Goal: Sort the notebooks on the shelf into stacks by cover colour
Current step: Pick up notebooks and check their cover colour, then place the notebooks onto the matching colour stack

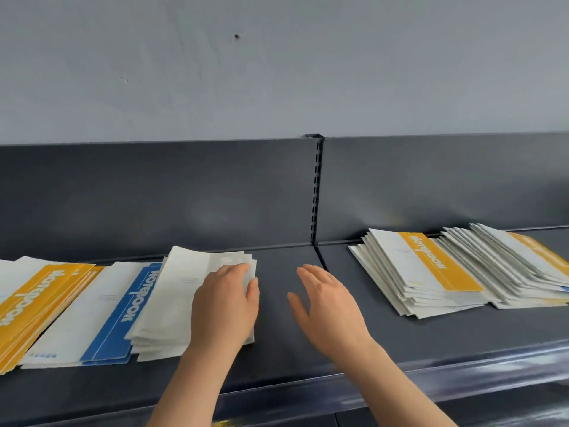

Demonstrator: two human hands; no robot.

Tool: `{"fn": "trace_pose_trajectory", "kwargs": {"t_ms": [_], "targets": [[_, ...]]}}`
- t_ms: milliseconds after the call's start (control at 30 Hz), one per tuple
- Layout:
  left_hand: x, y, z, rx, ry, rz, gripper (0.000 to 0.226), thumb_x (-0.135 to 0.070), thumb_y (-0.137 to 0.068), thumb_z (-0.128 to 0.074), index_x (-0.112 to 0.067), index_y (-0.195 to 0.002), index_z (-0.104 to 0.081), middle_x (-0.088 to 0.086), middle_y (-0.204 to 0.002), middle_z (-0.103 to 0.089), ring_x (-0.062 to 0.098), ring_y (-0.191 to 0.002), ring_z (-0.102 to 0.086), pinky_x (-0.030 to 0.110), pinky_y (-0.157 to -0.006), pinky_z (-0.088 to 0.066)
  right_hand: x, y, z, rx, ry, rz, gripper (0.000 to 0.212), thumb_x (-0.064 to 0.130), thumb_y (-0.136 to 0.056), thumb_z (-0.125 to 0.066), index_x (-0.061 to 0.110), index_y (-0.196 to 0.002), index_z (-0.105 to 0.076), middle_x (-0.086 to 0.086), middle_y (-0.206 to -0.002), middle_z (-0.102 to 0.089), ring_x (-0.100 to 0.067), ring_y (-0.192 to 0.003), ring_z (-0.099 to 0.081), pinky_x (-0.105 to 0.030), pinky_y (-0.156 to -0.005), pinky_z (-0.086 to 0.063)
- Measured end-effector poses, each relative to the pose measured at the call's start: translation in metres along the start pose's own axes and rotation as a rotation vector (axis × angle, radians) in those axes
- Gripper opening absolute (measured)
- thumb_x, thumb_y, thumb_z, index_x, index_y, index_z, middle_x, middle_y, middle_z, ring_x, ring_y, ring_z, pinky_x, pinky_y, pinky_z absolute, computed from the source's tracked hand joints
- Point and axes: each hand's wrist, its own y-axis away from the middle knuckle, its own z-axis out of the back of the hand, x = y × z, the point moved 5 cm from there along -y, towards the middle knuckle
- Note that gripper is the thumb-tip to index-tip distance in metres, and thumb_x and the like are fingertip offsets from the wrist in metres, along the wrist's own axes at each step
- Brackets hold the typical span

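On the dark shelf (277,349) lie several groups of notebooks. At far left is a yellow-banded stack (34,306), beside it a blue-banded stack (101,318), then a grey-white stack (175,300). My left hand (224,306) rests flat on the right side of that grey-white stack, fingers straight. My right hand (329,306) hovers over bare shelf to its right, fingers spread and holding nothing. At right sits a fanned pile (431,272) with a yellow-banded notebook on top, and another fanned pile (520,266) leans behind it.
A slotted upright (317,192) divides the dark back panel into two bays. The shelf's front lip (462,368) runs along the lower edge. Bare shelf lies between the grey-white stack and the right-hand piles. A grey wall rises above.
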Motion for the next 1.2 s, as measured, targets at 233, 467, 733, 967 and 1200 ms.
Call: {"fn": "trace_pose_trajectory", "kwargs": {"t_ms": [233,467,733,967,1200], "targets": [[-0.089,-0.004,-0.053,0.081,0.128,-0.088,0.038,-0.034,-0.095,-0.048,-0.022,-0.130,-0.055,-0.008,-0.126,-0.059,0.014,-0.116,-0.053,0.029,-0.092,-0.044,-0.097,0.013,0.052,-0.020,0.109,-0.088,0.038,0.034,-0.094,-0.048,0.012,-0.126,-0.054,-0.001,-0.130,-0.054,-0.021,-0.121,-0.049,-0.028,-0.101,-0.036],[-0.180,-0.005,-0.120,0.260,0.253,-0.129,0.007,-0.029,-0.095,-0.048,-0.029,-0.092,-0.054,0.001,-0.096,-0.068,0.018,-0.088,-0.063,0.037,-0.076,-0.051,-0.214,0.026,0.095,-0.036,0.221,-0.243,0.036,0.032,-0.096,-0.045,0.010,-0.123,-0.056,-0.004,-0.131,-0.054,-0.023,-0.124,-0.045,-0.030,-0.102,-0.034],[-0.213,-0.008,-0.155,0.251,0.364,0.045,0.044,-0.028,-0.091,-0.055,-0.016,-0.058,-0.027,-0.007,-0.048,-0.029,0.011,-0.045,-0.026,0.020,-0.044,-0.022,-0.263,0.035,0.092,0.034,0.203,-0.078,0.033,0.032,-0.098,-0.038,0.017,-0.117,-0.061,0.002,-0.125,-0.059,-0.019,-0.119,-0.050,-0.026,-0.109,-0.025],[-0.197,-0.001,-0.160,0.287,0.539,0.280,0.008,-0.016,-0.086,-0.062,-0.015,-0.084,-0.054,-0.007,-0.084,-0.062,0.008,-0.073,-0.060,0.022,-0.052,-0.044,-0.261,0.036,0.085,0.100,0.018,0.051,0.045,0.040,-0.094,-0.032,0.026,-0.132,-0.053,0.011,-0.140,-0.049,-0.006,-0.133,-0.038,-0.023,-0.116,-0.010],[-0.197,0.006,-0.155,0.233,0.596,0.351,0.014,-0.011,-0.087,-0.054,-0.012,-0.099,-0.048,-0.001,-0.093,-0.060,0.010,-0.078,-0.058,0.023,-0.050,-0.044,-0.276,0.038,0.092,0.008,0.118,-0.115,0.031,0.031,-0.098,-0.034,0.020,-0.119,-0.054,0.007,-0.122,-0.058,-0.012,-0.118,-0.050,-0.035,-0.118,-0.018]]}}
